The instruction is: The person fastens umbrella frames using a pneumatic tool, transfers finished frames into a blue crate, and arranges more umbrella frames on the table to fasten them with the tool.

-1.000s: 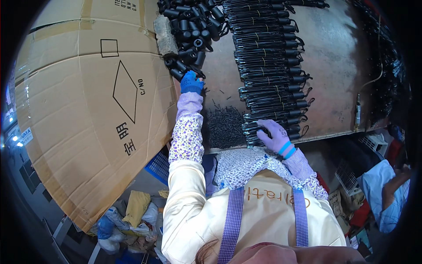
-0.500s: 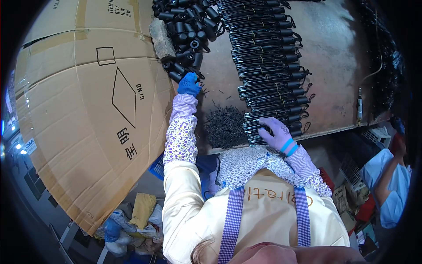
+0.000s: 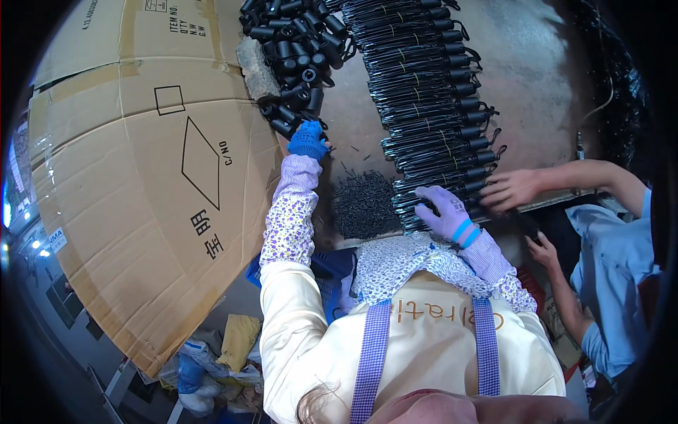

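My left hand (image 3: 308, 140), in a blue glove, is closed beside the near end of a heap of black umbrella handles (image 3: 288, 63); what its fingers hold, if anything, is hidden. My right hand (image 3: 445, 213), in a light purple glove, lies over the near end of a long row of black folding umbrella frames (image 3: 417, 106). Its thumb and fingers are apart, and it grips nothing. The frames lie side by side, their handles and wrist loops toward the right. Between my hands, near the table edge, is a pile of small thin black pins (image 3: 361, 205).
A large cardboard sheet (image 3: 127, 155) stands along the left, next to a rough stone block (image 3: 257, 69). At the right, a co-worker's hand (image 3: 512, 189) reaches over the table edge near the frame handles; the other hand (image 3: 544, 251) holds a dark object. A hose tool (image 3: 580, 145) lies behind.
A co-worker's arms have come in from the right, one hand reaching toward the near handles. My left hand has drawn slightly nearer; my right hand has stayed in place.
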Available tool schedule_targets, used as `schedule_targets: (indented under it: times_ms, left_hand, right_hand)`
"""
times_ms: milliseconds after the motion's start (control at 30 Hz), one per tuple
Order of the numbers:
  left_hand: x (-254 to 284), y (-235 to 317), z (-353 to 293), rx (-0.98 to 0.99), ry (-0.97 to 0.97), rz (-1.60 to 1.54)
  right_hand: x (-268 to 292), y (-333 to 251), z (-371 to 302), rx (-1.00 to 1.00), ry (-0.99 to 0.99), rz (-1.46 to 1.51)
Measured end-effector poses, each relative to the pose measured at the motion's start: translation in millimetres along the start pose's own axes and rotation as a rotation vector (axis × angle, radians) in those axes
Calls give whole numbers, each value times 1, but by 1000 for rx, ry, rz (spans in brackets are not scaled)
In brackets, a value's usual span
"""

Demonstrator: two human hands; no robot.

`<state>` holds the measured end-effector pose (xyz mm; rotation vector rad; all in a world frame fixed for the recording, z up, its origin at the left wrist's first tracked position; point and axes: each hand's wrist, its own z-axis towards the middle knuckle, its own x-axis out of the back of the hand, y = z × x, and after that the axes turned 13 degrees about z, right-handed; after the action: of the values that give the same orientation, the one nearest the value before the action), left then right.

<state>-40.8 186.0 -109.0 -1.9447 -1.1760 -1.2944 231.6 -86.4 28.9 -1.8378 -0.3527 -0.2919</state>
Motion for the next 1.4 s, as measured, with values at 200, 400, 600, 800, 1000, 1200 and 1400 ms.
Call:
schedule_targets:
  times_ms: [200,400,600,800,1000,1200,1400]
  left_hand:
    - [0,0,4,33,-2,0]
    - [-3,-3,6,27,-26,22]
    - [-39,-1,6,-10,119,89]
    - [-87,-24,1,-104,445,139]
    - [-90,-28,5,-4,468,101]
    - [-85,-47,12,-95,349,160]
    - [-72,-55,24,-7,241,161]
  right_hand:
    - [-8,14,-2,32,28,-1]
    - [-5,2,-5,-137,-52,48]
    - [-6,-2,-8,-138,-36,30]
    - [-25,-1,-11,-124,-5,57]
    - [-58,-33,-7,-29,-6,404]
    - [-70,-54,-7,134,-255,448]
    - [-86,-48,-24,119,-302,293]
